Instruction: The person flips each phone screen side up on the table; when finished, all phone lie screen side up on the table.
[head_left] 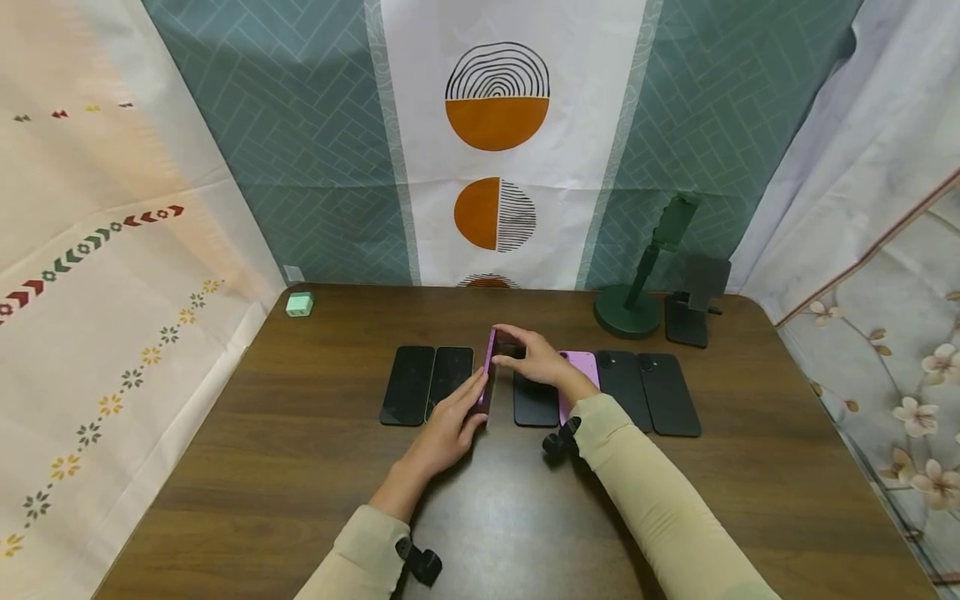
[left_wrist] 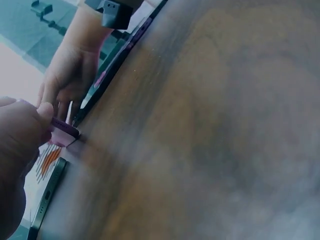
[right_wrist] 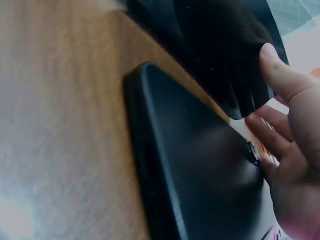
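A purple phone [head_left: 487, 358] stands tilted on its long edge between both hands, its dark glossy screen [right_wrist: 220, 45] facing right. My left hand [head_left: 442, 429] grips its near end, fingers along the purple back and thumb at the other side. The right hand [head_left: 536, 360] pinches the far end, thumb [right_wrist: 277, 70] on the screen side. To the left, two dark phones [head_left: 406, 385] lie side by side, screens up. Beneath my right wrist lie a black phone [head_left: 536, 404] and a pink phone [head_left: 579, 364], partly covered by the hand and arm.
Two more black phones [head_left: 670, 394] lie at the right end of the row, backs up. Behind them stand a green round-based stand [head_left: 628, 310] and a black phone stand [head_left: 686, 321]. A small mint-green block [head_left: 299, 304] sits at the table's [head_left: 247, 483] back left corner.
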